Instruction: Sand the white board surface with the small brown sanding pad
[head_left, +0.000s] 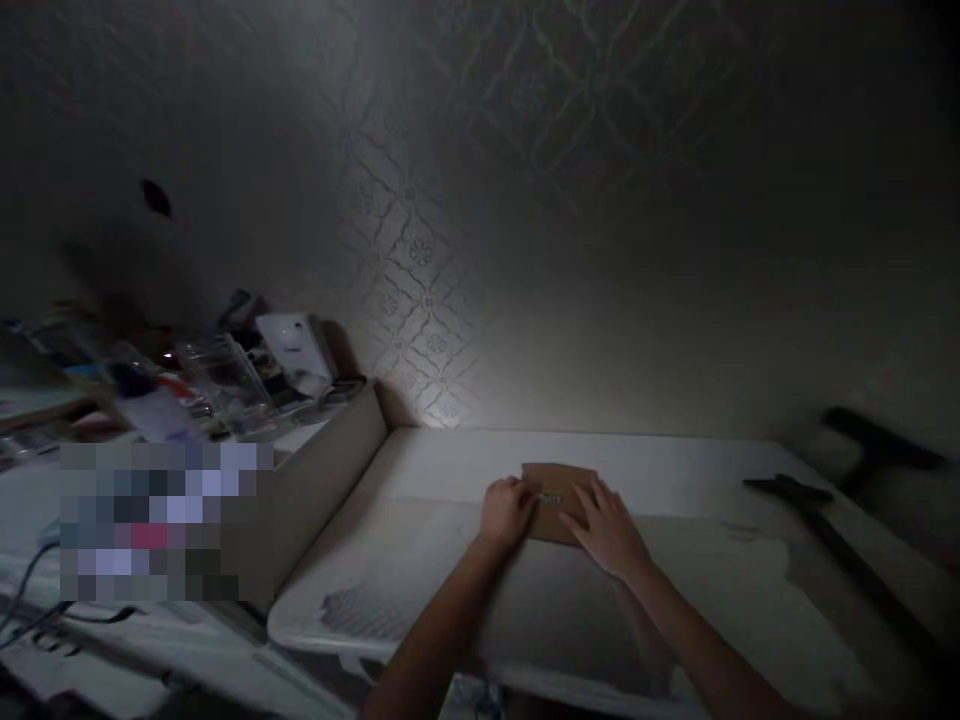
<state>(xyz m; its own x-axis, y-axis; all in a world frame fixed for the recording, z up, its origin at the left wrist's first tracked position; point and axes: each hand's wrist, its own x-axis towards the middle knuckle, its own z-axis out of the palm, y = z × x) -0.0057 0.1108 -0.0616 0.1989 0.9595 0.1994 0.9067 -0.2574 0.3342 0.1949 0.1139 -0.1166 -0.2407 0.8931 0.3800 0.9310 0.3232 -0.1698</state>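
A flat brown piece, like cardboard, lies on the white tabletop. On its middle sits a small, pale, bumpy strip, too small and dim to name. My left hand rests at the left edge of the brown piece, its fingers curled in and the tips close to the strip. Whatever those fingers may pinch is hidden. From the right, my right hand lies over the other side of the piece, with fingers spread and thumb apart.
A white table stands against a patterned wall. On the left, a raised side panel borders a cluttered surface with a white box and clear containers. Dark stand-like bars are at the right. Part of the left is pixelated.
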